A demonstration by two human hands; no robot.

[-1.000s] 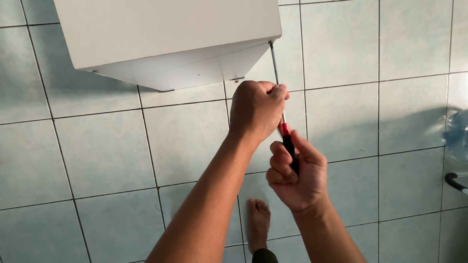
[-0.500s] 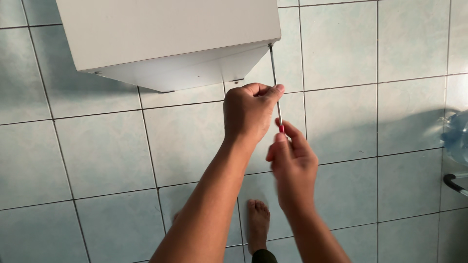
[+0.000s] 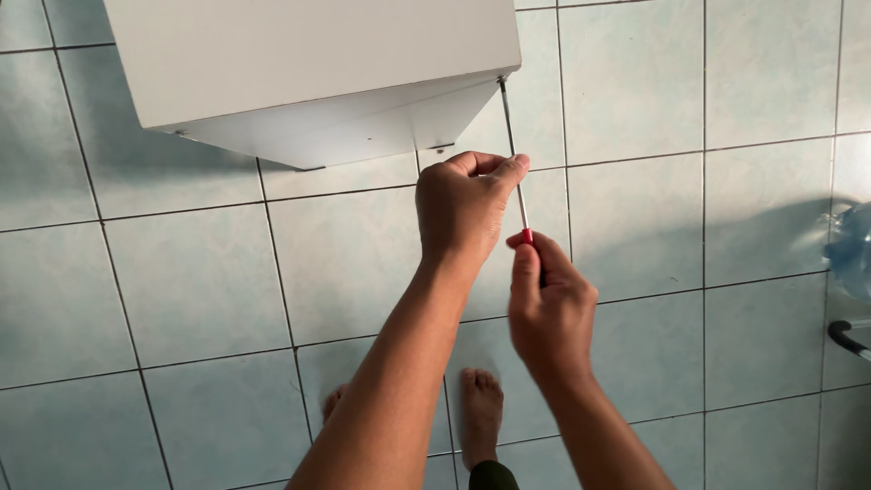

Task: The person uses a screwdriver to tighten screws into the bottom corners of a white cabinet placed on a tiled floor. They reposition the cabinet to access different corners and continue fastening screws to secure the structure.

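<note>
A white box-shaped cabinet (image 3: pixel 308 63) fills the top of the view, seen from above with its corner at the upper middle. A screwdriver (image 3: pixel 513 154) with a thin metal shaft and red handle points up to that corner. My left hand (image 3: pixel 463 204) pinches the shaft between thumb and fingers. My right hand (image 3: pixel 549 304) is wrapped around the handle just below it, hiding most of the handle.
Pale green floor tiles (image 3: pixel 181 290) lie below. My bare feet (image 3: pixel 479 413) show between my forearms. A bluish translucent water bottle (image 3: pixel 853 249) and a dark curved handle (image 3: pixel 848 338) sit at the right edge.
My right hand has turned on the handle, its back now facing me and covering the black and red grip. The left hand has stayed on the shaft.
</note>
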